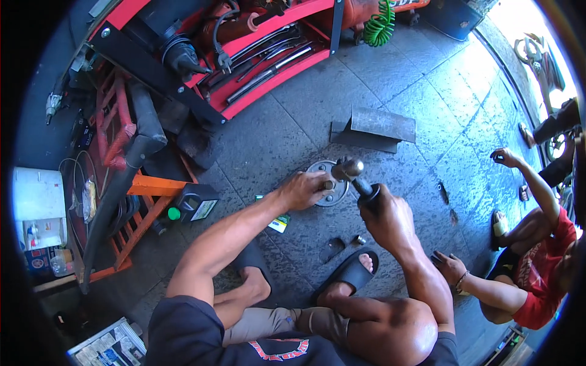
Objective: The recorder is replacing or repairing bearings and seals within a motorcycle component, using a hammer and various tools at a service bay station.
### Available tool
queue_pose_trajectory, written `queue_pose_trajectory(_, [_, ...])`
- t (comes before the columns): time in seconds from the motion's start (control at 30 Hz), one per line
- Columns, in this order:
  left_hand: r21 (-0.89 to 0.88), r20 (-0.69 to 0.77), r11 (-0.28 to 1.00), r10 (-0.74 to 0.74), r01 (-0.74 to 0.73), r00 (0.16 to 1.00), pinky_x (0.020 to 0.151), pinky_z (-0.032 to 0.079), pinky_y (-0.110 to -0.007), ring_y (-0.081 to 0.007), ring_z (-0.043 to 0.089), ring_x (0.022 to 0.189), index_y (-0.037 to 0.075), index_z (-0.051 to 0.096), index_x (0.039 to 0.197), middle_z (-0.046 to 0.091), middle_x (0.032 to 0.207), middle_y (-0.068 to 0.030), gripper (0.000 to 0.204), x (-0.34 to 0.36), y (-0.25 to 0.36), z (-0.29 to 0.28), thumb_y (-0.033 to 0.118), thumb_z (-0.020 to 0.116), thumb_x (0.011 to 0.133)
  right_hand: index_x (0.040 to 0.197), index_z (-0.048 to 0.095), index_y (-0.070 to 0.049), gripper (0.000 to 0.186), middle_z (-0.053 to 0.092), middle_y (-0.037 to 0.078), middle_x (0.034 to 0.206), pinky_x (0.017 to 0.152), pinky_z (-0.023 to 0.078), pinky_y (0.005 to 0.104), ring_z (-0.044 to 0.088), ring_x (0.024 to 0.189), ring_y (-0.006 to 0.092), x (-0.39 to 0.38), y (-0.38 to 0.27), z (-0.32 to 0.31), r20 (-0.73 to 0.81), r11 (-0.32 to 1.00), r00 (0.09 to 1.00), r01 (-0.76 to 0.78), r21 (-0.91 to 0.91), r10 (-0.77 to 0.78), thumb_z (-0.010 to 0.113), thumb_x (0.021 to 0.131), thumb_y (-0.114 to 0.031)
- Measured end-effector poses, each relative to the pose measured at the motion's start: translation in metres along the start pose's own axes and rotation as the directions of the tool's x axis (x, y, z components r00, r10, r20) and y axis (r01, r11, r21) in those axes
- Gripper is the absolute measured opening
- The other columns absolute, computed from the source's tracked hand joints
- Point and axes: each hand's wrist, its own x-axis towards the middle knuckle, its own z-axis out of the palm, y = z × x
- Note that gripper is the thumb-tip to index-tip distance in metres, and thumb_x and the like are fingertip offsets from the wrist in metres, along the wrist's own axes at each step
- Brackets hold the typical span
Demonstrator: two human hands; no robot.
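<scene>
Between my knees and a folded metal sheet, a round grey metal disc (321,165) with holes lies on the floor. My left hand (307,190) is closed around a short metal rod or drift (328,184), its blunt end pointing up over the disc. The rod's lower end is hidden by my fingers and the disc. In my right hand (386,215) is a ball-peen hammer (350,169), gripped by its dark handle. Its head hangs just right of the rod's top; whether they touch I cannot tell. A small metal cylinder (360,240) lies near my right sandal (354,277).
The folded metal sheet (381,127) lies beyond the disc. A red tool cart (262,88) holds wrenches at the back. Left are an orange stand (152,185) and a dark bottle (195,201). At right crouches a person in a red shirt (543,271), one hand (450,267) near my right arm.
</scene>
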Motion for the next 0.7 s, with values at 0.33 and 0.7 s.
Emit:
queue_pose_trajectory(0.33, [0.1, -0.01, 0.994, 0.048, -0.047, 0.999, 0.079, 0.057, -0.05, -0.0425, 0.067, 0.093, 0.008, 0.061, 0.115, 0.067, 0.105, -0.0187, 0.028, 0.013, 0.008, -0.002, 0.024, 0.067, 0.093, 0.104, 0.056, -0.001, 0.027, 0.068, 0.025, 0.078, 0.069, 0.053, 0.0543, 0.067, 0.074, 0.0463, -0.007, -0.011, -0.004, 0.045, 1.0, 0.999, -0.001, -0.024, 0.003, 0.067, 0.087, -0.019])
queue_pose_trajectory(0.7, [0.073, 0.056, 0.996, -0.062, 0.058, 0.997, 0.075, 0.056, -0.048, -0.0406, 0.067, 0.09, 0.008, 0.061, 0.109, 0.068, 0.097, -0.0154, 0.024, 0.002, 0.01, -0.008, 0.023, 0.069, 0.092, 0.113, 0.057, -0.002, 0.033, 0.068, 0.024, 0.079, 0.069, 0.054, 0.0514, 0.068, 0.077, 0.0462, -0.021, -0.001, -0.017, -0.18, 0.921, 0.972, 0.204, 0.332, -0.15, 0.07, 0.085, -0.014])
